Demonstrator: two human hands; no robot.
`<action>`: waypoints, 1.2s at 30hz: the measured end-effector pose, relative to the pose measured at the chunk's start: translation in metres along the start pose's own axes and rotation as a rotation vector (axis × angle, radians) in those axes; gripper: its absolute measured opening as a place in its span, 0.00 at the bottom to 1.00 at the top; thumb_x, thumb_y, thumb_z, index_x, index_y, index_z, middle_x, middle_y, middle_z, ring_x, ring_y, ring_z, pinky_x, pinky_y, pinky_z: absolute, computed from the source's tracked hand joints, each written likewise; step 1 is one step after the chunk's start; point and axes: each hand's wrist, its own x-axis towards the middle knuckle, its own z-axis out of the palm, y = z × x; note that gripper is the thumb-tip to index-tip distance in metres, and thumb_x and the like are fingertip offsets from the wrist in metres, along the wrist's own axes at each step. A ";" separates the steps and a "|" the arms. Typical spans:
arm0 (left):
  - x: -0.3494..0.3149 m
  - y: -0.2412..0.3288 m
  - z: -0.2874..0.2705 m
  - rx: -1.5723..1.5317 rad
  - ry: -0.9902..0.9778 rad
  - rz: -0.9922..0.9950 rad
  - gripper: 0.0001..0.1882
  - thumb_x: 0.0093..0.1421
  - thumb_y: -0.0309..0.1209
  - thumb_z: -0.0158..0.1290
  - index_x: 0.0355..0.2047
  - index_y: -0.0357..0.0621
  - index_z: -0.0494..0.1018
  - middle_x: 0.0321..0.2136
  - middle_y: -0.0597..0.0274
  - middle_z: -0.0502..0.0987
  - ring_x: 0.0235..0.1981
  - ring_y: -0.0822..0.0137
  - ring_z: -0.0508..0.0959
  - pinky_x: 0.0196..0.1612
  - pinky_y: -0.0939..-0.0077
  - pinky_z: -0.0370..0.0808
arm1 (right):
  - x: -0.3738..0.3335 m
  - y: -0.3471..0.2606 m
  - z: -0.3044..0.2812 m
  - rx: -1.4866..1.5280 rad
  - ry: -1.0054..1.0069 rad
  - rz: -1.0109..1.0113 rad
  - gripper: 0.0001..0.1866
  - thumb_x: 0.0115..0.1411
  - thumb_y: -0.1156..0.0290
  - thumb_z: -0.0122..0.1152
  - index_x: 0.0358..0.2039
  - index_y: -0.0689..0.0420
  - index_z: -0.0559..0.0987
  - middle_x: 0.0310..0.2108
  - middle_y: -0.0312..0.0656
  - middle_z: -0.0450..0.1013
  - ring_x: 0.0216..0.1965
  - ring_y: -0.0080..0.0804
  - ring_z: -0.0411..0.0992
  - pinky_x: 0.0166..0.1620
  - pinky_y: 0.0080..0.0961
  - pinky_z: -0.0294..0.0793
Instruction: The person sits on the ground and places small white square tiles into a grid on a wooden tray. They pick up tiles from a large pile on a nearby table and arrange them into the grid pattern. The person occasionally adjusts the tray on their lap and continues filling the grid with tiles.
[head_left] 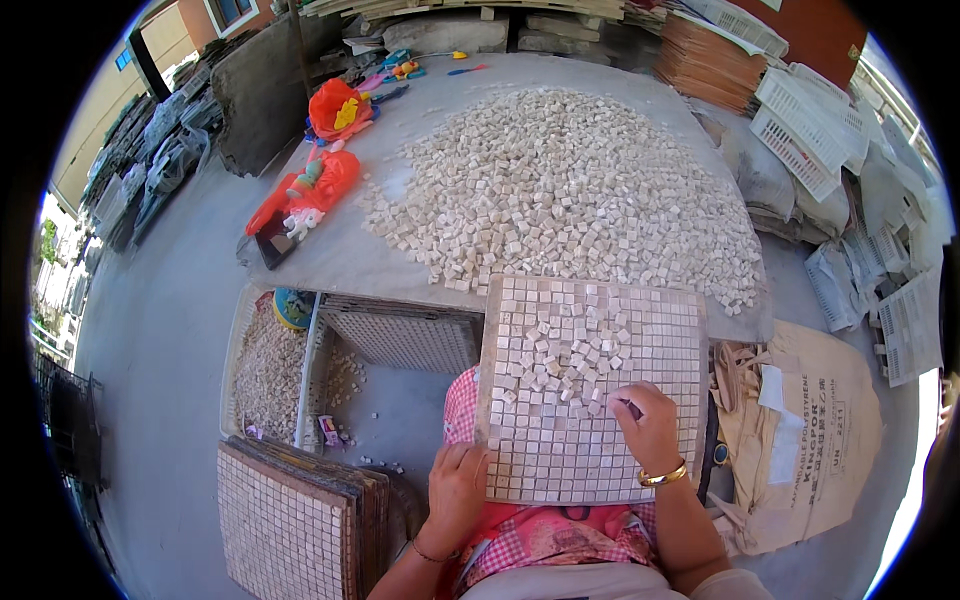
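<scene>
A square grid board (655,330) lies on my lap, its pockets largely filled with small pale stone mosaic tiles. Loose tiles (570,350) are heaped over its upper middle. My left hand (458,488) is closed on the board's lower left edge, fingers curled at the rim. Over the right half of the board, my right hand (650,425) is closed in a pinch, its fingertips beside a tile at the edge of the heap. Whatever sits between those fingertips is too small to make out. A gold bangle (663,475) circles my right wrist.
Beyond the board, a grey table (420,130) carries a wide pile of tiles (580,180) and red plastic bags (330,185). To the left stand a white crate (312,370) of stone chips and a stack of tiled boards (285,520). A brown sack (825,450) lies right.
</scene>
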 end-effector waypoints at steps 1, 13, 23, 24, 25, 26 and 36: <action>0.001 0.002 0.000 0.026 0.018 -0.011 0.08 0.49 0.21 0.53 0.33 0.38 0.75 0.31 0.55 0.74 0.33 0.52 0.73 0.37 0.61 0.70 | -0.002 0.004 -0.006 0.008 0.026 0.024 0.04 0.51 0.75 0.62 0.28 0.59 0.77 0.24 0.43 0.72 0.23 0.39 0.70 0.26 0.29 0.69; -0.023 0.021 0.010 0.421 -0.387 0.059 0.35 0.53 0.41 0.55 0.59 0.39 0.61 0.62 0.55 0.56 0.62 0.46 0.55 0.61 0.48 0.54 | -0.020 0.007 0.023 -0.132 -0.051 -0.167 0.09 0.49 0.72 0.64 0.33 0.55 0.77 0.31 0.40 0.72 0.32 0.40 0.72 0.33 0.31 0.73; -0.017 0.017 0.001 0.106 -0.153 0.091 0.28 0.53 0.31 0.55 0.53 0.31 0.64 0.56 0.46 0.63 0.59 0.42 0.60 0.62 0.52 0.56 | -0.014 0.006 0.025 -0.186 -0.070 -0.186 0.08 0.52 0.71 0.62 0.34 0.55 0.77 0.30 0.40 0.70 0.31 0.40 0.72 0.32 0.33 0.73; -0.017 0.017 0.000 0.083 -0.115 0.064 0.27 0.53 0.29 0.54 0.53 0.32 0.65 0.56 0.45 0.64 0.59 0.42 0.60 0.61 0.52 0.56 | -0.013 0.005 0.024 -0.171 -0.075 -0.175 0.08 0.52 0.71 0.61 0.33 0.56 0.77 0.30 0.40 0.70 0.30 0.40 0.71 0.32 0.32 0.72; -0.017 0.016 0.000 0.061 -0.079 0.034 0.25 0.53 0.27 0.53 0.52 0.32 0.66 0.55 0.45 0.64 0.58 0.42 0.60 0.61 0.52 0.57 | -0.013 0.004 0.024 -0.155 -0.082 -0.163 0.07 0.53 0.71 0.61 0.33 0.56 0.77 0.29 0.41 0.71 0.29 0.39 0.71 0.31 0.31 0.72; -0.017 0.014 -0.001 0.019 -0.048 0.000 0.24 0.53 0.26 0.52 0.51 0.33 0.67 0.54 0.45 0.65 0.58 0.42 0.61 0.60 0.53 0.58 | -0.013 0.002 0.024 -0.139 -0.090 -0.151 0.06 0.54 0.71 0.60 0.32 0.57 0.78 0.28 0.41 0.71 0.28 0.39 0.71 0.30 0.30 0.71; -0.021 -0.009 0.000 -0.164 0.143 -0.092 0.18 0.50 0.18 0.50 0.43 0.36 0.72 0.45 0.48 0.72 0.50 0.46 0.70 0.55 0.58 0.65 | 0.011 -0.051 0.072 0.248 -0.423 0.045 0.06 0.53 0.71 0.59 0.27 0.61 0.77 0.23 0.46 0.73 0.23 0.38 0.71 0.28 0.30 0.68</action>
